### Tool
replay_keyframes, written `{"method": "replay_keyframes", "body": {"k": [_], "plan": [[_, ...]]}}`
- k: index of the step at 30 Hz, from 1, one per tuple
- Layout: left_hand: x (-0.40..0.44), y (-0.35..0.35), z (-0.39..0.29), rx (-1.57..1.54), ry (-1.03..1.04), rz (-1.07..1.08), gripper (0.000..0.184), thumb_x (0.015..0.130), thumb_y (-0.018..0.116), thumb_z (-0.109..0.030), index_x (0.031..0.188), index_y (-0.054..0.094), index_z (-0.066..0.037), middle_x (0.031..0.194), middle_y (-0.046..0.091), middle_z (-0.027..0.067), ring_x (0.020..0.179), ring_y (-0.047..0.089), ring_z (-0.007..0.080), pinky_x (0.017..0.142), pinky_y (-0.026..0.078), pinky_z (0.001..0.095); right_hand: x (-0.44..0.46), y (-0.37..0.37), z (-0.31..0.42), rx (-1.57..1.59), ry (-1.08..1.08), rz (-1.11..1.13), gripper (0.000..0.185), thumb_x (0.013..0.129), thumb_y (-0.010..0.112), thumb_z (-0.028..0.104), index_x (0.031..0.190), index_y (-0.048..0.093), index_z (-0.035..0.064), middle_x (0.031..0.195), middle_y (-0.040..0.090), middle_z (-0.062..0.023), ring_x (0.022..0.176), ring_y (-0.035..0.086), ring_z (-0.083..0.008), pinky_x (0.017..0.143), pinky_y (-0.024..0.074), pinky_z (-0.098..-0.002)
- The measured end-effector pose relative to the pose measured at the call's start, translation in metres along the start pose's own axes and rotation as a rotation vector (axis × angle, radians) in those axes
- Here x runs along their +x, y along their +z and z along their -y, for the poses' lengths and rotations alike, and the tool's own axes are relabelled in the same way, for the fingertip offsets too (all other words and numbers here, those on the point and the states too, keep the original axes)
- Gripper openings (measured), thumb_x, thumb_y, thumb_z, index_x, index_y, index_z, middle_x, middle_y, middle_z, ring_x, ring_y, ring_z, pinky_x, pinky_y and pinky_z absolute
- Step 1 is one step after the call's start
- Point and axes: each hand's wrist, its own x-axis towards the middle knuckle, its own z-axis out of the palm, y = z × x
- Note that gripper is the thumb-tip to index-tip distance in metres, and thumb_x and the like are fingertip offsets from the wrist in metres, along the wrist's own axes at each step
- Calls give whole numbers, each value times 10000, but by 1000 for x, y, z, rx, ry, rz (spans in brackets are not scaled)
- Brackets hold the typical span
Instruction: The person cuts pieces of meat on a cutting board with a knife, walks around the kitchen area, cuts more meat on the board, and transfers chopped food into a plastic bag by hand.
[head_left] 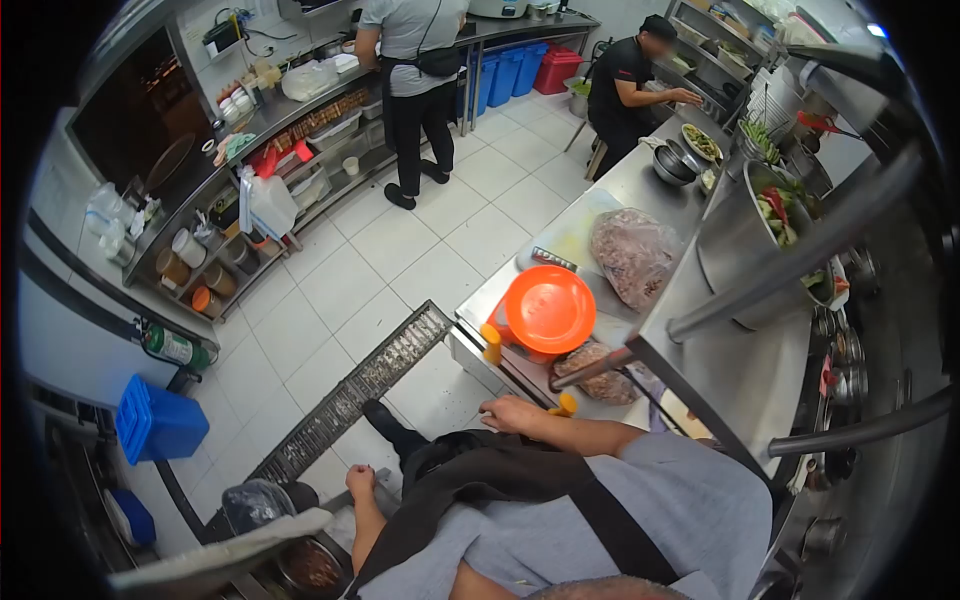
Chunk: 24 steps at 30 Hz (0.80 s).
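My left hand (360, 480) hangs beside my dark apron (520, 465), its fingers curled in and nothing visible in them. Close by are a black plastic bag (255, 507) and a metal pot (312, 565) of reddish-brown food. My right hand (510, 413) is by the front of the steel counter (480, 297), fingers loosely bent and slightly apart, no object showing. Near it stick out yellow-orange handles (563, 405). On the counter are an orange plastic basin (550, 308), a bag of what looks like ground meat (637, 250) and a second such bag (597, 373).
A floor drain grate (350, 390) crosses the tiles. A metal frame post (690, 400) rises at my right. A seated person (625, 85) and a standing person (415, 80) are farther off. A blue bin (160, 420) stands left; a large steel pot (745, 240) holds vegetables.
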Motion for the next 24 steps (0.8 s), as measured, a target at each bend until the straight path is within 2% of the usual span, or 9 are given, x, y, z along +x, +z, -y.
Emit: {"method": "replay_keyframes", "body": {"k": [3,9,10,13,14,15,17,18,24], "plan": [[66,-17,-36,-214,-103,106,127,758,628,-146,743,663,-25,698,661,176,661,668,284,657,537,385,35,0,15,8,92,-10,322,900,583,285,1113,636,48,968,681,-219,956,643,-385,823,509,-466],[171,-88,-51,-83,-13,52,101,738,634,-129,775,701,-63,747,686,147,701,679,286,677,539,369,125,-12,69,-83,160,170,313,911,556,289,1120,626,67,966,689,-195,927,647,-397,819,514,-483],[193,-93,-43,-13,25,61,120,736,628,-127,804,712,-77,761,692,142,743,683,278,718,536,366,143,-12,73,-142,95,98,307,908,560,289,1115,624,72,953,687,-191,916,647,-394,814,515,-486],[249,-107,-14,69,17,100,141,735,620,-116,835,714,-84,748,692,121,788,682,268,754,530,368,189,-14,83,-60,155,-92,311,905,568,289,1120,623,71,942,683,-199,909,646,-396,808,515,-491],[269,-102,4,96,44,86,134,760,588,-82,839,697,-85,706,674,114,711,682,259,673,539,369,196,-21,88,-51,169,-120,304,904,571,290,1107,631,72,933,681,-205,913,644,-398,810,512,-495],[269,-105,-2,90,38,99,134,760,588,-82,839,697,-85,706,674,114,711,682,259,673,539,369,199,-28,91,-58,178,-111,304,904,571,290,1107,631,72,933,681,-205,913,644,-398,810,512,-495],[276,-123,-12,-64,-186,144,121,793,554,-59,820,669,-84,663,652,107,589,666,238,560,531,363,209,-35,98,-97,201,-50,301,908,570,298,1093,639,72,941,681,-204,922,643,-395,819,509,-495],[280,-126,-14,-126,-139,155,140,816,515,-30,846,642,-79,634,635,98,484,628,209,449,496,340,214,-33,97,-90,204,-49,301,908,570,298,1093,639,72,941,681,-204,922,643,-395,819,509,-495],[291,-115,-40,-174,-275,296,121,872,490,-47,894,609,-56,632,602,105,467,612,224,391,476,330,232,-33,85,-78,259,35,311,906,571,312,1097,645,78,922,679,-208,914,645,-390,808,511,-499]]}}
